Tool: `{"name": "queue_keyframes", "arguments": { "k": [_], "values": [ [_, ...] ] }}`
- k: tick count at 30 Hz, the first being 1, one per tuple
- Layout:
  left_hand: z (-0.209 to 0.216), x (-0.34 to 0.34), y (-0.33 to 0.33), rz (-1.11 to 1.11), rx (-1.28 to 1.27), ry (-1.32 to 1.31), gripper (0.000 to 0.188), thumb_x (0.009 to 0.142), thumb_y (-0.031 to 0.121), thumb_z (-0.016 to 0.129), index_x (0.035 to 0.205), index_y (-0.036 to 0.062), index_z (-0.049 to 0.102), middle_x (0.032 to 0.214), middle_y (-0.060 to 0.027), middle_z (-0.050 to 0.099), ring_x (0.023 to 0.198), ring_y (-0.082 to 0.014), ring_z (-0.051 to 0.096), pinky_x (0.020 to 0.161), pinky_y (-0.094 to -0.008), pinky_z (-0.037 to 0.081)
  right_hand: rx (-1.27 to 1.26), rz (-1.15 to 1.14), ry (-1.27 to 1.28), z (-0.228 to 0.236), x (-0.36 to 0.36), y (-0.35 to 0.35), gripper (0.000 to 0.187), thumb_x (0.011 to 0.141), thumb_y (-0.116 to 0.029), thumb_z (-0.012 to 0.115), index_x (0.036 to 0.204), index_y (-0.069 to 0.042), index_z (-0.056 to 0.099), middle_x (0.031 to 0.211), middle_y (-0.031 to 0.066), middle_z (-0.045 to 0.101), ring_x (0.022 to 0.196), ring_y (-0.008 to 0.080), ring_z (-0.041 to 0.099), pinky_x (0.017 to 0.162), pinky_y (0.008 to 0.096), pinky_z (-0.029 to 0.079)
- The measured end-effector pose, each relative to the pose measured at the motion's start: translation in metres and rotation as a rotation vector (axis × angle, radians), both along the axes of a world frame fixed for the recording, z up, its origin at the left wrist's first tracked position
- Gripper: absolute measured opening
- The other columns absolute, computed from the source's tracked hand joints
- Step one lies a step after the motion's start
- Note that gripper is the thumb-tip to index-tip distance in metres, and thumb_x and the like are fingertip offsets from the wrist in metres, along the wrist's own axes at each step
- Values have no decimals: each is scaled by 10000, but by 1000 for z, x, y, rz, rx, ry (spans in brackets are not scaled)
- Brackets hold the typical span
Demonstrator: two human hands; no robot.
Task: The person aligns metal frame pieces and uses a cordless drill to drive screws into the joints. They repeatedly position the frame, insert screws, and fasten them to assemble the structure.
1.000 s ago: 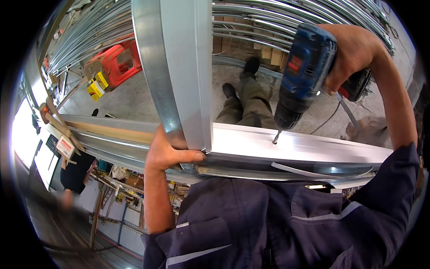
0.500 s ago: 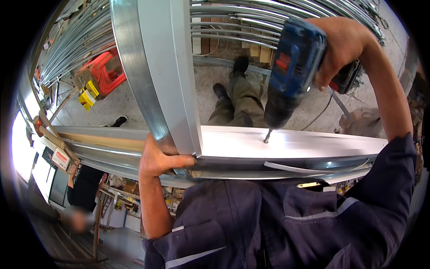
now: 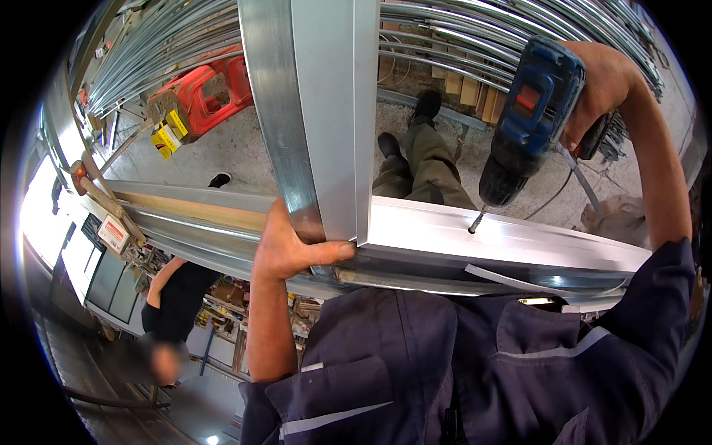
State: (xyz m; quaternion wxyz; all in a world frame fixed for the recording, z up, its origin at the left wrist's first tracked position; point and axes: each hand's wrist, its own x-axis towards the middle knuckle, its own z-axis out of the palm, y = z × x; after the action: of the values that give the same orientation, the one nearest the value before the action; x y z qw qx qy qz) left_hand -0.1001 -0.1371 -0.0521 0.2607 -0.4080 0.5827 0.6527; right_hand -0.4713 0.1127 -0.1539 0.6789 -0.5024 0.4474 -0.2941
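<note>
Drill bit (image 3: 475, 221) meets the top face of the horizontal metal channel (image 3: 519, 241), whose long axis runs left to right; the blue cordless drill (image 3: 528, 122) slants down from the right hand (image 3: 604, 81), fingers wrapped tight on its grip. Left hand (image 3: 285, 248) clamps the joint where the upright channel (image 3: 319, 111) meets it, thumb pressed along the edge, just left of the bit. Red crate (image 3: 204, 89) on the floor below holds something I cannot make out.

Upright rail (image 3: 319, 111) meets cross rail (image 3: 512, 241) at a corner, centre. Left hand (image 3: 285, 248) grips that joint from below. Right hand (image 3: 604, 81) holds drill (image 3: 530, 122) to the right, bit on cross rail. Crate (image 3: 200, 93) on floor (image 3: 222, 148) far left, w/ rod stack (image 3: 504, 33) behind.
</note>
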Motion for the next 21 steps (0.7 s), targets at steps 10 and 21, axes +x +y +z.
{"name": "queue_keyframes", "arguments": {
  "k": [10, 21],
  "values": [
    [17, -5, 18, 71, -104, -45, 951, 602, 139, 940, 1351, -48, 384, 1058, -141, 653, 961, -208, 660, 865, -339, 536, -56, 0, 88, -17, -2, 16, 618, 534, -248, 970, 1043, -6, 716, 899, 166, 741, 765, 258, 735, 733, 408, 576],
    [15, 6, 49, 256, -280, 58, 1026, 661, 202, 935, 1398, -66, 274, 1107, -122, 577, 1016, -205, 625, 901, -330, 517, 181, -65, 94, 6, 7, 7, 590, 503, -171, 957, 1015, 18, 734, 882, 181, 749, 703, 246, 739, 696, 379, 601]
  ]
}}
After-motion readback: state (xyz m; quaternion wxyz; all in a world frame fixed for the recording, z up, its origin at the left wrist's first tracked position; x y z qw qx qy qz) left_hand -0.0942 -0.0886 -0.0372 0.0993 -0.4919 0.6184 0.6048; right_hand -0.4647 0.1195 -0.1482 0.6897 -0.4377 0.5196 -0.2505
